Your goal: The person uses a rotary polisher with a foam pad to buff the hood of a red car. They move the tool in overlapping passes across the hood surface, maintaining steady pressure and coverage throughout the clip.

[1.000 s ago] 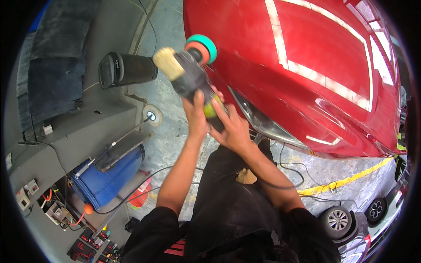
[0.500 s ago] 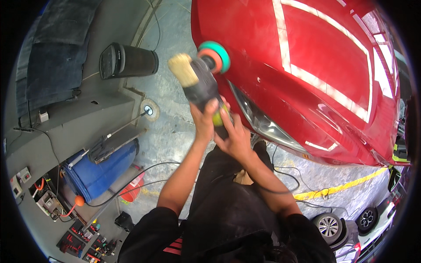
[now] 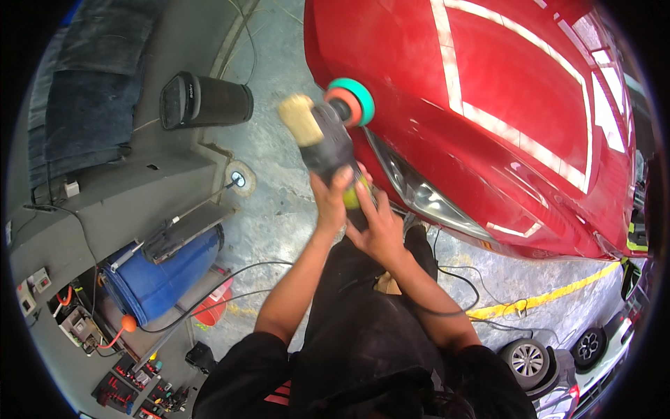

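Observation:
Both hands are wrapped round a black and yellow-green car polisher (image 3: 331,150). My left hand (image 3: 331,199) grips its left side, and my right hand (image 3: 380,227) grips the right side lower down. At the far end of the tool sits a round pad (image 3: 354,101), teal with an orange layer behind it. The pad is at the front edge of a red car (image 3: 419,133), above the headlight (image 3: 429,199). A pale, fleecy cover (image 3: 301,119) wraps part of the polisher head. The tool looks slightly blurred.
A black speaker (image 3: 206,101) stands to the left. Beyond my left arm are a blue barrel (image 3: 164,279) and a red bucket (image 3: 213,305). A dark cable (image 3: 464,283) loops by my right arm. Loose wheels (image 3: 527,362) lie at lower right, past a yellow floor line (image 3: 558,295).
The polisher, with both hands on it, has shifted slightly to the right and nearer to me. Its pad has moved the same way along the car's edge.

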{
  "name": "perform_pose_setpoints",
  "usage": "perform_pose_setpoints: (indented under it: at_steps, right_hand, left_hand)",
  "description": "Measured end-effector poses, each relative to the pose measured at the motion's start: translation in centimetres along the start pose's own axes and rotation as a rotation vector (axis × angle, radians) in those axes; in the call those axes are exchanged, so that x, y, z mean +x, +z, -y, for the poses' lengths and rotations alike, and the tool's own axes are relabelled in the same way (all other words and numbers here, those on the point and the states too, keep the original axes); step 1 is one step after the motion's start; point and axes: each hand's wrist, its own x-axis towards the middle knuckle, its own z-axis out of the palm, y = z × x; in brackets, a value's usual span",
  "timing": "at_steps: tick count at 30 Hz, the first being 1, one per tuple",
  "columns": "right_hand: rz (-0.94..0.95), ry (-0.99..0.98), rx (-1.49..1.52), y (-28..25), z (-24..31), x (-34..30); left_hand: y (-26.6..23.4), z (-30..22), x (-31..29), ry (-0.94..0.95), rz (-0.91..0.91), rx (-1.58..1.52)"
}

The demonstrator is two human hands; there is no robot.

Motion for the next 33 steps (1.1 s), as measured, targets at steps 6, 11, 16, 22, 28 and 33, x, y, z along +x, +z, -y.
perform_pose_setpoints:
  at_steps: [6, 11, 16, 22, 28, 33]
  right_hand:
    - [0.056, 0.065, -0.005, -0.4, 2.0, 5.7]
    - [0.017, 0.096, 0.027, -3.0, 2.5, -2.6]
    - [0.098, 0.138, 0.009, -1.8, 2.6, -1.8]
    - [0.035, 0.039, 0.028, 0.6, 2.4, 6.1]
    - [-0.017, 0.1, 0.08, -0.9, 2.3, 0.7]
    - [0.026, 0.078, 0.019, -0.3, 2.8, 5.1]
  left_hand:
    - [1.0, -3.4, 3.8, -0.048, -0.031, -0.06]
    - [1.8, -1.0, -3.6, -0.153, 0.001, -0.101]
    - [0.3, -0.7, -2.6, -0.097, -0.056, 0.017]
    - [-0.5, -3.9, 5.3, -0.019, -0.035, -0.006]
    - [1.1, -2.2, -0.7, -0.055, 0.02, 0.06]
    - [0.4, -4.2, 3.9, -0.083, 0.003, -0.089]
